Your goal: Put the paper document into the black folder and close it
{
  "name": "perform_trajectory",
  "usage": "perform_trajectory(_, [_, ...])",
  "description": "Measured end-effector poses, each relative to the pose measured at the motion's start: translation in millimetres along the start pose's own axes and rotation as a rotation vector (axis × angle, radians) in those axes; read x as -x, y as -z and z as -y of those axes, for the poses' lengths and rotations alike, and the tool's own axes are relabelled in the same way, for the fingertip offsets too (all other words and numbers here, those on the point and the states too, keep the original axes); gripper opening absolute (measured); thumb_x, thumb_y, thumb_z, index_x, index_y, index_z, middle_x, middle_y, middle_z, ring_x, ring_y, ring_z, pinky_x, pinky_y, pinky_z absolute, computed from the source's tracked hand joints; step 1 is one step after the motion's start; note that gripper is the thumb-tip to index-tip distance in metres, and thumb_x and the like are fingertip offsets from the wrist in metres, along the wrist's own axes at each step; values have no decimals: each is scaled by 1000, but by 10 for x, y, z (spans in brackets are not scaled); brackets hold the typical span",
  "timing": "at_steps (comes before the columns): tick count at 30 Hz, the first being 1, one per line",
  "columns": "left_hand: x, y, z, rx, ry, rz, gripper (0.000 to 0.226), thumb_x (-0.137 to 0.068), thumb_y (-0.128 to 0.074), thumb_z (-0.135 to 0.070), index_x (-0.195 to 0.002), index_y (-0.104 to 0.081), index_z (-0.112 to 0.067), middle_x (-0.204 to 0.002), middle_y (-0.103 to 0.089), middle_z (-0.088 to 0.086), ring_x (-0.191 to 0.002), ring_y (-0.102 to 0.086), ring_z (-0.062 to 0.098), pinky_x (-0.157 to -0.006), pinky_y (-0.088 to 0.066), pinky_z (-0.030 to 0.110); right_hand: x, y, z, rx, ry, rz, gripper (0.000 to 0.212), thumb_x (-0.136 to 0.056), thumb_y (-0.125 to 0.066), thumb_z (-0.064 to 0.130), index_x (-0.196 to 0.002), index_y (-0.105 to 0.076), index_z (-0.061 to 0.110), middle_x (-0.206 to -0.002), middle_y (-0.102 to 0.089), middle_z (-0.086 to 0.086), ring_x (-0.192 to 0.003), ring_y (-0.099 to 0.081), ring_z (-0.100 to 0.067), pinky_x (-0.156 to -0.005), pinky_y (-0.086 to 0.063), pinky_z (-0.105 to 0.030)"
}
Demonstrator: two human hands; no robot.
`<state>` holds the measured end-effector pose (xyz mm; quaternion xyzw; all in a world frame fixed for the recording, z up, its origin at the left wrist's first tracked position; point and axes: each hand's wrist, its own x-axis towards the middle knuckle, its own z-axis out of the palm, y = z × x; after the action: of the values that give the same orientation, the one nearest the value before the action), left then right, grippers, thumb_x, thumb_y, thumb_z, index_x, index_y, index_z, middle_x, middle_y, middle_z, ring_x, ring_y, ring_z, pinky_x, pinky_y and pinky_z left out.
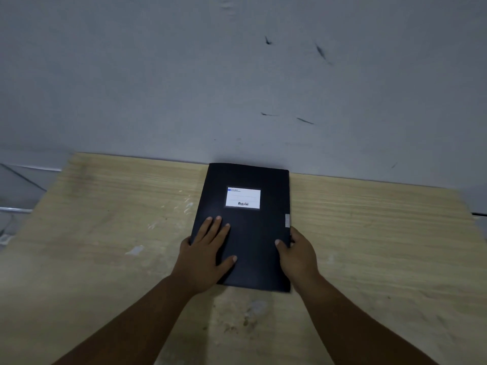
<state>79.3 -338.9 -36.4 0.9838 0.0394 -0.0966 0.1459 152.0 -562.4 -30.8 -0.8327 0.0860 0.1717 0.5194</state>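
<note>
While left hand point(208, 248) lies flat on closed black folder point(253, 233), right hand point(295, 248) grips its right edge.

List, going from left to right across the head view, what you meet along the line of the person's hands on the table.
Bare wooden table → left hand flat on the cover → black folder → right hand gripping the folder's right edge.

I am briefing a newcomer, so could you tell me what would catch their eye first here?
The closed black folder with its white label, lying mid-table against the wall. The left hand lies flat on its cover; the right hand grips its right edge.
</note>
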Motion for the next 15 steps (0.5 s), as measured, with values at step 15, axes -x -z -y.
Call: perform_trajectory(15, [-26,498,160,224,-33,39,69,-95,-43,-54,-156,-20,-29,-167,-8,2,-153,2,19,-120,-5,48,338,-144,482,136,68,-202,28,-95,-63,25,-119,-66,9,-111,-69,-7,-109,-64,-25,-85,-49,-32])
